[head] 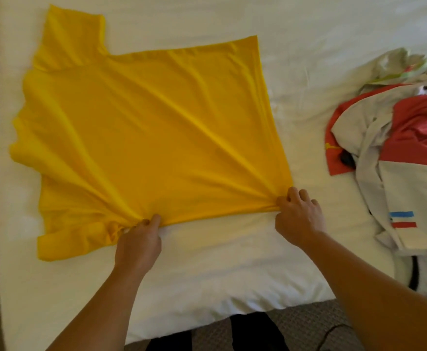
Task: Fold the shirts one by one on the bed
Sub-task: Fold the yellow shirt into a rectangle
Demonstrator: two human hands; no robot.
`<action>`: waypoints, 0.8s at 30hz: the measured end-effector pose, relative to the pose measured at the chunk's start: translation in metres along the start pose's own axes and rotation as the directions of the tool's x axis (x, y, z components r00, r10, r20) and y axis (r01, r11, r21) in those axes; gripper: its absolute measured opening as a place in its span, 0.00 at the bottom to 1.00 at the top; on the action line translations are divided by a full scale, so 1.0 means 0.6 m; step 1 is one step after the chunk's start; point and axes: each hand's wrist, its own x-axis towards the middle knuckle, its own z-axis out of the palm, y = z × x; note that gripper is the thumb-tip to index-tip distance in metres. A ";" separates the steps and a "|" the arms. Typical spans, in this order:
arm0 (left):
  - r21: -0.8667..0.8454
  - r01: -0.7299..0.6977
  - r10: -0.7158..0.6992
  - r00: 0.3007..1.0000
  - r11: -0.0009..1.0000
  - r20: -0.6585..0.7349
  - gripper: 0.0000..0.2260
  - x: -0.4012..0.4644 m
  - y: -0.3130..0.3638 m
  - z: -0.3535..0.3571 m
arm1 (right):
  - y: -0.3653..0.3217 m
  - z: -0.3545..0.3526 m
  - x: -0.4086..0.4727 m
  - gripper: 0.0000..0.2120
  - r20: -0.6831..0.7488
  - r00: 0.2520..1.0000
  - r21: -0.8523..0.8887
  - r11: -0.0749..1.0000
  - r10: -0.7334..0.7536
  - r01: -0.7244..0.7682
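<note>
Open bed, crowded right edge
Bare sheet (296, 84) lies between the yellow shirt (144, 138) and the clothes pile (397, 153) blocking the right.
</note>
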 end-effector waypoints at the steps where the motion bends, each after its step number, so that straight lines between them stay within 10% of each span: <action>1: -0.080 0.038 -0.037 0.999 0.996 0.019 0.10 -0.007 -0.002 0.001 | -0.010 -0.002 -0.006 0.10 -0.039 0.998 0.020 0.999 0.039 -0.038; 11: -0.438 0.323 -0.470 0.835 0.839 -0.286 0.20 -0.023 -0.184 0.002 | -0.287 -0.003 -0.052 0.05 0.080 0.995 0.593 0.805 -0.061 0.001; 17: -0.160 0.011 -0.032 0.990 0.987 -0.134 0.18 -0.055 -0.323 0.057 | -0.530 -0.002 -0.052 0.15 0.262 0.964 0.830 0.498 0.049 -0.251; 24: -0.099 -0.498 0.502 0.864 0.861 0.024 0.14 -0.162 -0.350 0.088 | -0.627 -0.016 -0.062 0.19 0.383 0.889 0.761 0.459 0.252 -0.458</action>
